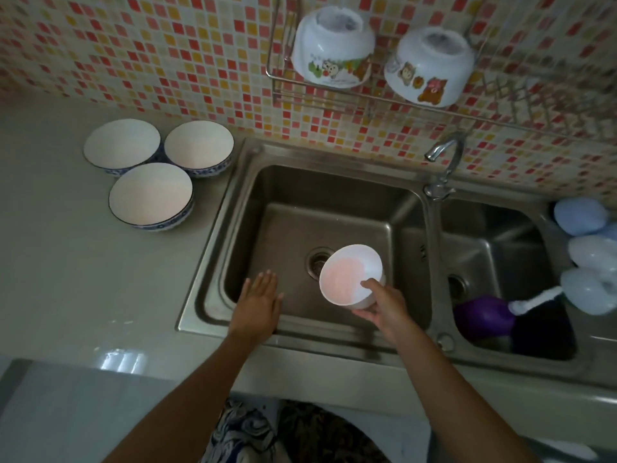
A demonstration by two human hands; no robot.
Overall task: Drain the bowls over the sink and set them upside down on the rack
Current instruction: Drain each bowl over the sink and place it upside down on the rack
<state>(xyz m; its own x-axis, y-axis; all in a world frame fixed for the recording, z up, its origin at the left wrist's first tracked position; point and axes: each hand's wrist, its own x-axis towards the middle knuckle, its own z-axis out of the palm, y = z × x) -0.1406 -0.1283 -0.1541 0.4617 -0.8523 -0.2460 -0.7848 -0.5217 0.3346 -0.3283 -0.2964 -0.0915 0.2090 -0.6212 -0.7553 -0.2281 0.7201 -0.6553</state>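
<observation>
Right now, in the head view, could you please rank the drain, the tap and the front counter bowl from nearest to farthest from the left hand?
From the left hand:
1. Drain, just right of it in the sink.
2. Front counter bowl, up and left.
3. Tap, far right, by the wall.

3 bowls (152, 175) sit upright on counter (50, 245), left of sink (300, 202). 2 bowls (380, 55) lie upside down on wall rack (283, 91) above sink. R hand (384, 304) holds bowl (349, 274) over L basin; L hand (258, 302) at basin's front-left edge. Tap (444, 162) betw. basins.
</observation>
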